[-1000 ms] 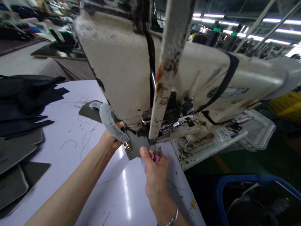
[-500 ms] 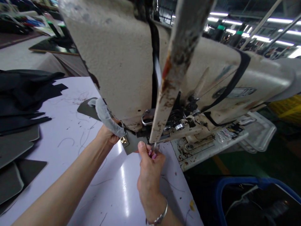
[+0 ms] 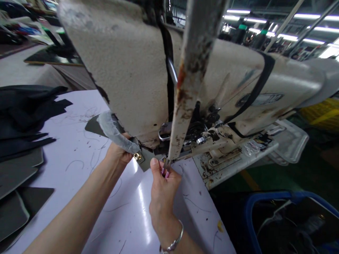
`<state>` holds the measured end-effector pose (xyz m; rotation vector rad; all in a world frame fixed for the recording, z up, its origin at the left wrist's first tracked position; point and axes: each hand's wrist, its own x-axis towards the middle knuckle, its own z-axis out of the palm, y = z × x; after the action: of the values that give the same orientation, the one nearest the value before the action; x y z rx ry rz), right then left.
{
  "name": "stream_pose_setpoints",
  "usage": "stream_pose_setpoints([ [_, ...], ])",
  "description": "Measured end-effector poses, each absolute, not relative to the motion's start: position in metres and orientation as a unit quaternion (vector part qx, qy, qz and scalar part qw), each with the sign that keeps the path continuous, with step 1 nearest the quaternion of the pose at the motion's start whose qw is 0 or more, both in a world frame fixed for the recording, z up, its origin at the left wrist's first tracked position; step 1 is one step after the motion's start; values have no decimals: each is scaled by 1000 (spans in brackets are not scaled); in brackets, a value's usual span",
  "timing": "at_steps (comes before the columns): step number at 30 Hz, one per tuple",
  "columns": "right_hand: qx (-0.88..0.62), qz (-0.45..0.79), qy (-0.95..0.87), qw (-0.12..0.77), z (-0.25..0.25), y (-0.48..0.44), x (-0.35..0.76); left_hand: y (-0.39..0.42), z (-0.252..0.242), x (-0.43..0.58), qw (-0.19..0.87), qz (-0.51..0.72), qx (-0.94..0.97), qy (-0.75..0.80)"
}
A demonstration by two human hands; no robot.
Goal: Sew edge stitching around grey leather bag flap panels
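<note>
Under the head of a worn cream sewing machine (image 3: 127,70), a flat grey panel (image 3: 147,159) carries a gold metal clasp (image 3: 137,156) and a whitish, translucent curved strip (image 3: 113,130). My left hand (image 3: 120,151) grips this panel from the left, its fingertips partly hidden by the strip and the machine. Close to the needle area, my right hand (image 3: 164,187) is closed around small pink-handled thread snips (image 3: 166,170), blades pointing up. Its thumb lies at the panel's right corner; whether the blades touch thread I cannot tell.
Dark fabric pieces (image 3: 26,116) and grey panels (image 3: 18,169) lie stacked at left. Loose threads dot the white tabletop (image 3: 127,218). A rusty upright bar (image 3: 190,70) stands before the machine. A blue-rimmed bin (image 3: 249,211) is at lower right, a clear tray (image 3: 293,141) beyond.
My right hand and the snips have shifted slightly left, and the blades now show more clearly. My left hand keeps its hold on the panel. The view has moved a little.
</note>
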<state>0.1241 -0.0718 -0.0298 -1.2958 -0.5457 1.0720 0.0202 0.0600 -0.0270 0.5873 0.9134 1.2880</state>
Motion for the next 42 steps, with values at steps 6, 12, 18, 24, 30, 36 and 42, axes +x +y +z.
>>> stream_pose_setpoints([
  [6, -563, 454, -254, 642, -30, -71, 126, 50, -16, 23, 662, 579, 253, 403],
  [12, -551, 458, -251, 651, -29, -69, 128, 41, -22, 22, 605, 639, 198, 431],
  [18, -557, 452, -252, 650, -29, -69, 130, 29, -20, 23, 575, 667, 176, 439],
  [24, -555, 482, -257, 628, -34, -70, 138, -3, 0, 33, 523, 697, 163, 463],
  [30, -557, 477, -305, 607, -25, -76, 156, -40, 5, 44, 490, 705, 100, 504],
  [36, -572, 487, -379, 540, -23, -85, 182, -70, -9, 55, 495, 686, 4, 534],
  [42, -566, 485, -394, 537, -28, -75, 193, -89, -11, 66, 516, 664, 12, 541],
])
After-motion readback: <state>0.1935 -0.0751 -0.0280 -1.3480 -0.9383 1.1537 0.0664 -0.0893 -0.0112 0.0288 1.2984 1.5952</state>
